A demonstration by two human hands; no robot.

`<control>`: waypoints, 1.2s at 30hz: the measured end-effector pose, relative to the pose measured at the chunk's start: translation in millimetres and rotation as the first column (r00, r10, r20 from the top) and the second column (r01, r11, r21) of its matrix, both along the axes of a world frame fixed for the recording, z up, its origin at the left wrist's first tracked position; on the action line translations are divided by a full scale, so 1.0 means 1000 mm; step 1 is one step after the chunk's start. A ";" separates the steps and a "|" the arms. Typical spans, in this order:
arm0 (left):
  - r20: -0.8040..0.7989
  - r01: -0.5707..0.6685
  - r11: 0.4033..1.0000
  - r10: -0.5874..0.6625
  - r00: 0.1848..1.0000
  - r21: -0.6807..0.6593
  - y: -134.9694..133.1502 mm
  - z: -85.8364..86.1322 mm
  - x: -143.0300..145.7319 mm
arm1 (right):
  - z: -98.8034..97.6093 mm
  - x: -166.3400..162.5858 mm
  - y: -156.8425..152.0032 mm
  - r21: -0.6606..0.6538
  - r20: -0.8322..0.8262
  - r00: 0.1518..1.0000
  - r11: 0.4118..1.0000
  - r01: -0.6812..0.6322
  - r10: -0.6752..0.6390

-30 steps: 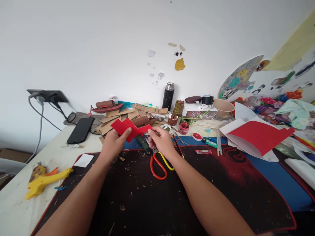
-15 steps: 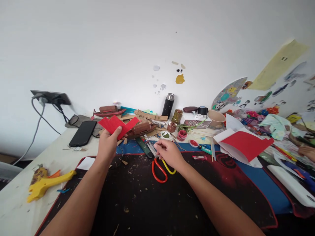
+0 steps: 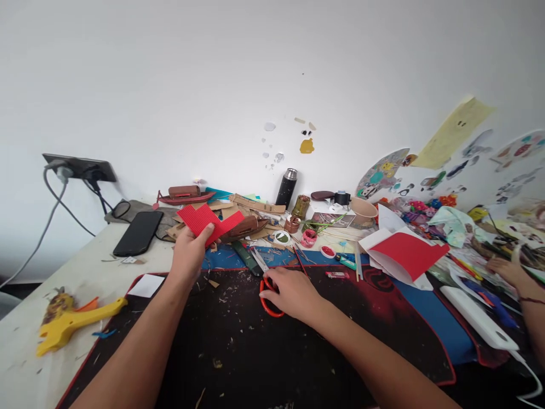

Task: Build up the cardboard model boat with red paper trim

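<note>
My left hand (image 3: 190,253) is raised over the back of the black mat (image 3: 238,346) and pinches a notched piece of red corrugated card (image 3: 204,220). My right hand (image 3: 289,291) lies low on the mat with its fingers curled over the handles of the red and yellow scissors (image 3: 266,292). The scissors' blades point away toward the pile of cardboard pieces (image 3: 238,213). Whether the scissors are lifted off the mat, I cannot tell.
A black phone (image 3: 138,233) and a yellow glue gun (image 3: 70,326) lie at the left. A black flask (image 3: 286,187), paint pots (image 3: 309,237), a folded red sheet (image 3: 404,255) and craft clutter fill the back and right. Another person's hand (image 3: 506,270) shows at the far right.
My right hand let go of the red card, dropped to the mat and closed over the scissors' handles. My left hand kept the card and drew it slightly left.
</note>
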State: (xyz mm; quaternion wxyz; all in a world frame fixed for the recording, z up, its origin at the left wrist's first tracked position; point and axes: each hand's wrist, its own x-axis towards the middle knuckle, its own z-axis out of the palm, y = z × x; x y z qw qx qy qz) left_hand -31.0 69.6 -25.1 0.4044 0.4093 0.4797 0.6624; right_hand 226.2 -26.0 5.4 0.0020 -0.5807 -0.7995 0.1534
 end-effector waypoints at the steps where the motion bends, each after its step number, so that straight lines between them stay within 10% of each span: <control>1: 0.002 0.005 1.000 -0.005 1.000 -0.002 0.000 0.000 0.000 | 0.001 0.003 -0.004 0.000 0.020 1.000 1.000 -0.003 0.003; 21: -0.040 0.066 0.996 -0.068 0.997 -0.056 0.004 -0.007 0.001 | -0.003 0.015 -0.014 0.029 0.135 0.990 0.998 0.048 -0.051; 27: -0.012 0.073 0.996 -0.074 0.997 -0.052 0.004 -0.008 0.001 | -0.019 0.027 -0.011 0.050 -0.195 0.967 0.984 0.174 -0.161; 31: 0.035 0.086 0.995 -0.084 0.996 -0.049 0.004 -0.008 0.003 | -0.033 0.038 -0.008 -0.150 -0.600 0.740 0.951 0.270 -0.304; 36: 0.153 0.095 0.995 -0.088 0.984 -0.039 0.003 -0.005 0.003 | -0.033 0.041 -0.007 -0.457 -0.878 0.109 0.885 0.093 -0.465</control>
